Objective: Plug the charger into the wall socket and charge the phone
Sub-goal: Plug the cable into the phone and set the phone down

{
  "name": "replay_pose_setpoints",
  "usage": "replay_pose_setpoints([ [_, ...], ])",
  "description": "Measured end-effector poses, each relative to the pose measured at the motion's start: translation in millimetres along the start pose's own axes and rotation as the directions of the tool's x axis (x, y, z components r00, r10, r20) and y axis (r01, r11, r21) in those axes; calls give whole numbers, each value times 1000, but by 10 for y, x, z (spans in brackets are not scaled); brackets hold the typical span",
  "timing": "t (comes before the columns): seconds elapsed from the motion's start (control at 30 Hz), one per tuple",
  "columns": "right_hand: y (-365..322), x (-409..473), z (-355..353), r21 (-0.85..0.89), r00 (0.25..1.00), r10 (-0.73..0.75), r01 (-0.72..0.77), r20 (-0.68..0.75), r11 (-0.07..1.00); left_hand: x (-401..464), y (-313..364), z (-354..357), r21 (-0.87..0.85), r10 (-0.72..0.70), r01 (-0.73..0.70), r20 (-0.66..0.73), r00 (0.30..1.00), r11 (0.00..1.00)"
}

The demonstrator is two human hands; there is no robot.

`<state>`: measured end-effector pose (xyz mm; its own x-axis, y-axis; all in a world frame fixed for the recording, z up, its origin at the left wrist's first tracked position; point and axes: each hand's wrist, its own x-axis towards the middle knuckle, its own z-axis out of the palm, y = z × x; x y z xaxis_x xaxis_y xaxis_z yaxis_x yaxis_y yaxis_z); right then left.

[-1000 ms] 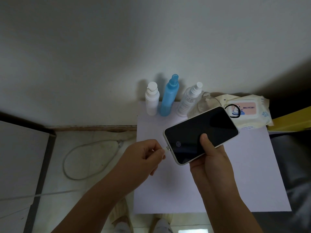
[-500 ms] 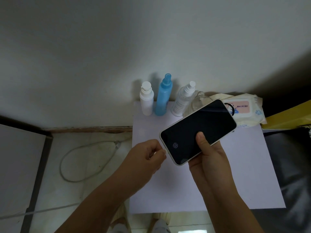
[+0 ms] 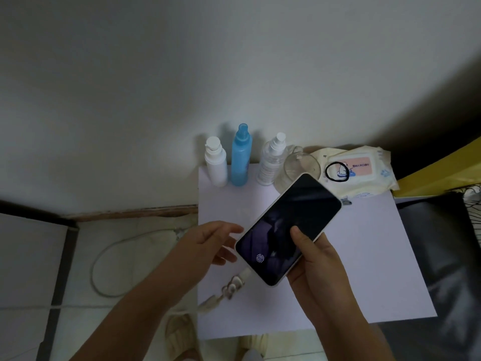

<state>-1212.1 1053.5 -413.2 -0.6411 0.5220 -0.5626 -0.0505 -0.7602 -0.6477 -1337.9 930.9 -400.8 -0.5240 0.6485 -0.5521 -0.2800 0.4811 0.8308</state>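
Where wall (image 3: 156,87) meets floor (image 3: 125,259), white table (image 3: 364,269) with bottles (image 3: 240,157).

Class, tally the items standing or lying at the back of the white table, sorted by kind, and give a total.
Bottles: 3 (white pump bottle, blue spray bottle, clear spray bottle)
Wet-wipe packs: 1
Black hair ties: 1, lying on the wipes
Clear glass cups: 1
Total: 6

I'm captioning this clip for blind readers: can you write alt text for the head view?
A person's right hand holds a dark-screened phone with a white charging cable plugged into its bottom edge, while the open left hand hovers beside it. Behind, three bottles and a wipes pack stand on a white table.
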Motion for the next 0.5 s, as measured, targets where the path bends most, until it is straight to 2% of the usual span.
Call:
replay_pose_setpoints([
  [0.17,55,-35,-23,16,997,68,-68,36,998,98,5,122,-106,-36,36,6,999,994],
  [0.3,61,-33,-129,50,989,148,-148,11,988,119,-35,163,-66,-30,33,34,999,997],
  [0.4,104,-12,-243,-13,982,187,-188,-24,982,135,-117,198,0,-35,35,-3,999,999],
  [0.5,157,-18,-312,57,980,199,-200,13,978,161,-211,223,68,-26,29,-48,999,997],
])
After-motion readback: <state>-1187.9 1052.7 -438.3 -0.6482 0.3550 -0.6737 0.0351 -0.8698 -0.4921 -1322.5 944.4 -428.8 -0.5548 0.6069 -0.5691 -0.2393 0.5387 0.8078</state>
